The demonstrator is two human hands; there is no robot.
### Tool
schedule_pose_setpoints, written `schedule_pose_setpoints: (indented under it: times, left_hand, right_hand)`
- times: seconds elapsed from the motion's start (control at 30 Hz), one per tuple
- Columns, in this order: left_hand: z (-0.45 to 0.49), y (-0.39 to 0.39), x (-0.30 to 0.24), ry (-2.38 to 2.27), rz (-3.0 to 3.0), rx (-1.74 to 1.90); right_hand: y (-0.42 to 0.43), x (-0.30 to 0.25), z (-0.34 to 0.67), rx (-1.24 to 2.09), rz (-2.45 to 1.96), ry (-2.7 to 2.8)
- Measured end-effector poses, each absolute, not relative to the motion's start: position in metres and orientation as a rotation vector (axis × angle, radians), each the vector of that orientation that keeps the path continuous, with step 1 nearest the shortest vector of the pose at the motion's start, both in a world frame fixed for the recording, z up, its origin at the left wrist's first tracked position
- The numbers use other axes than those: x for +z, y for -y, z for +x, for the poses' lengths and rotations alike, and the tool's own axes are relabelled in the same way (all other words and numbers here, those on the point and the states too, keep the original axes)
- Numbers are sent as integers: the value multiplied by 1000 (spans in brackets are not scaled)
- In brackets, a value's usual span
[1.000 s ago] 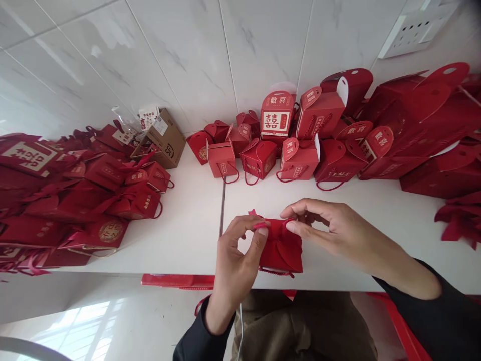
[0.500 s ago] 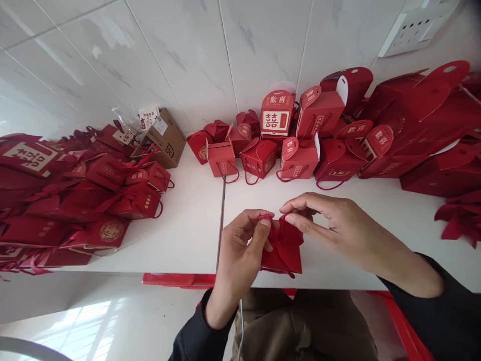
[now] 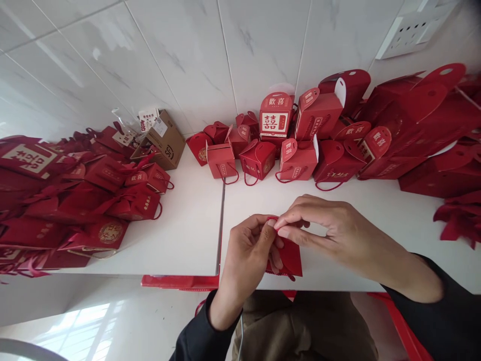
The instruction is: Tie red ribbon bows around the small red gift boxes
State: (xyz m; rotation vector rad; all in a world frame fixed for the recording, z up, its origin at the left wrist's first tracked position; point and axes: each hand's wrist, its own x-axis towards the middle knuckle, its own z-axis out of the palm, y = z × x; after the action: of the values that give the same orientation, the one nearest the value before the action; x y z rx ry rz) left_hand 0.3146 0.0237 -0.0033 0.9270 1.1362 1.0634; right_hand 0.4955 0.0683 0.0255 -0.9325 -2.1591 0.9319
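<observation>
A small red gift box [image 3: 292, 256] stands near the table's front edge, with a twisted red cord along its near side. My left hand [image 3: 248, 253] is closed at its left, thumb and forefinger pinching a red ribbon [image 3: 272, 218] above the box top. From the right, my right hand [image 3: 330, 225] pinches the ribbon too, its thumb and forefinger almost touching my left fingertips. Both hands hide much of the ribbon and the upper left of the box.
Red boxes with bows [image 3: 90, 200] are piled on the left, before an open cardboard box [image 3: 167, 143]. Cord-handled red boxes [image 3: 298, 160] line the tiled wall. Red ribbons [image 3: 456, 218] lie at the far right. A seam [image 3: 221, 220] divides the white tables.
My hands have come together; the right has moved left and the left slightly right. The ribbon ends, apart before, now meet between the fingertips, and less of the bow shows.
</observation>
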Motion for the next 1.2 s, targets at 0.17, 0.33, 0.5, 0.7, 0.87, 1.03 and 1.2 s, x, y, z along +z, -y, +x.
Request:
schedule_pose_setpoints:
  times: [0.17,0.33,0.5,0.7,0.87,1.03,1.2]
  left_hand:
    - [313,-18,3,-983,946,996]
    - [312,-16,1,-977,1003,967]
    - [312,-18,-6,-1039,1030,994]
    - [311,-18,-7,-1049,1005,1004]
    - [311,-16,-3,-1015,998,1007]
    - [310,-16,-3,-1015,1086,995]
    - [307,-16,-6,-1154,1184,946]
  right_hand:
    - [-69,26,490,966,-1023,2076]
    - [-66,29,489,1004,-1078,2068]
    - [-65,26,489,915,-963,2167]
    - [-66,19,488,823,-924,2155]
    - [-65,18,489,749,-911,2180]
    - [-64,19,489,792,-900,2218]
    - [-63,17,487,846,-980,2142]
